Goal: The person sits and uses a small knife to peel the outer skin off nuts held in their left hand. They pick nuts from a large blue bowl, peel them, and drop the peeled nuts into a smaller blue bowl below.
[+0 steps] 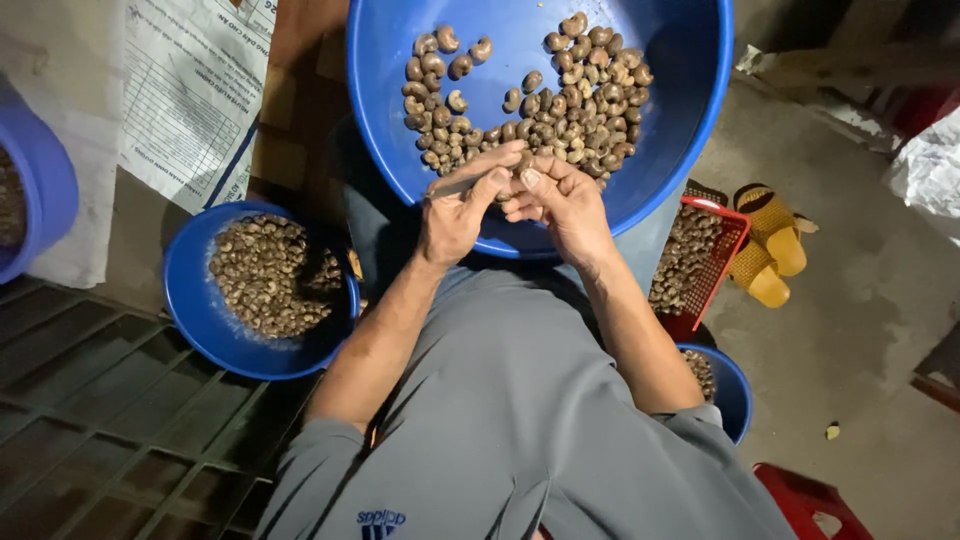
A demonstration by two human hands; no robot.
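A: Why is the big blue basin kept on the lap?
B: Judged so that the cashew nuts stay within reach of both hands. One nut is pinched over the basin's near rim, between the fingertips of the right hand. A thin blade-like tool is clenched in the left hand; both grips are closed.

A: The other containers?
B: A smaller blue bowl of nuts is set on the left, a red basket and another blue bowl on the right, probably for sorting.

A: Anything unclear?
B: The tool's tip and most of the held nut are hidden by fingers. The far-left tub is cut off.
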